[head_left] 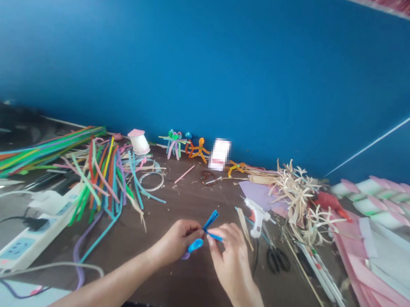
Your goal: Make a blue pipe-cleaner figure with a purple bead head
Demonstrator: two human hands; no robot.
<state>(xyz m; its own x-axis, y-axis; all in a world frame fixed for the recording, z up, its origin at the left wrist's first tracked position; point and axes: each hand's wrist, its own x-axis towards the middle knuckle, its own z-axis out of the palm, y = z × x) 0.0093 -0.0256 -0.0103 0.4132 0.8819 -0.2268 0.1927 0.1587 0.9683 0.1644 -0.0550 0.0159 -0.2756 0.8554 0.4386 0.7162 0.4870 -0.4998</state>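
A blue pipe-cleaner piece [212,219] is pinched between my two hands above the front middle of the table. My left hand [178,241] has its fingers closed on it, and a rounded blue end and a bit of purple hang below those fingers. On the other side, my right hand [229,248] pinches a short blue end between thumb and fingers. The hands are close together. To the right of my right hand lie a white glue gun [257,217] and dark-handled scissors [277,260].
Colourful pipe cleaners [102,175] and a white power strip [29,240] with cables occupy the left. Small pipe-cleaner figures [198,149] stand by the blue wall [210,70]. Cream curled strips [298,191], pink sheets [361,265] and pink-white cups [378,206] are on the right.
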